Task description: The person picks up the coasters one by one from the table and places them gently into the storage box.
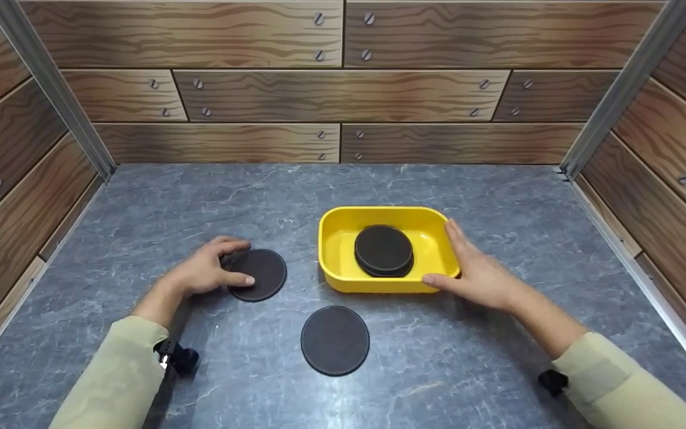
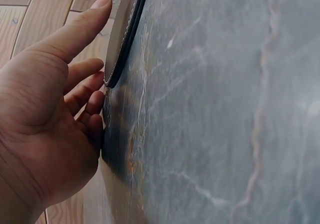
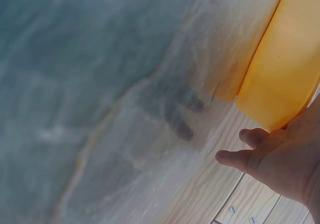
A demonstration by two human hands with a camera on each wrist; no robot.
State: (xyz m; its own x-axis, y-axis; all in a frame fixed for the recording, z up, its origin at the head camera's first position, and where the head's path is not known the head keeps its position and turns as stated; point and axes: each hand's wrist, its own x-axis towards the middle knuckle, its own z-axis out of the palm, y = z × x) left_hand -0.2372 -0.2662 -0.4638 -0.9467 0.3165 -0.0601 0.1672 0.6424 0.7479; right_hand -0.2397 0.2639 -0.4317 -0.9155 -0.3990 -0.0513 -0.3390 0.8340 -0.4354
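Observation:
In the head view my left hand [image 1: 212, 266] holds a round black coaster [image 1: 264, 274] by its left side on the table. The thumb lies over its top and the index finger is at its far edge. The left wrist view shows the coaster's stitched rim [image 2: 125, 36] beside the fingers. My right hand [image 1: 486, 277] rests against the right end of a yellow tub [image 1: 332, 253], thumb at the near rim, fingers straight along the side. Inside the tub sits a small stack of black coasters [image 1: 383, 249]. Another black coaster [image 1: 335, 341] lies flat in front of the tub.
The grey marbled tabletop [image 1: 200, 196] has wood-patterned walls [image 1: 259, 95] behind it and at both sides. Metal corner posts [image 1: 51, 89] stand at the back. A dark strap device [image 1: 176, 356] sits at the left wrist and another [image 1: 552, 381] at the right.

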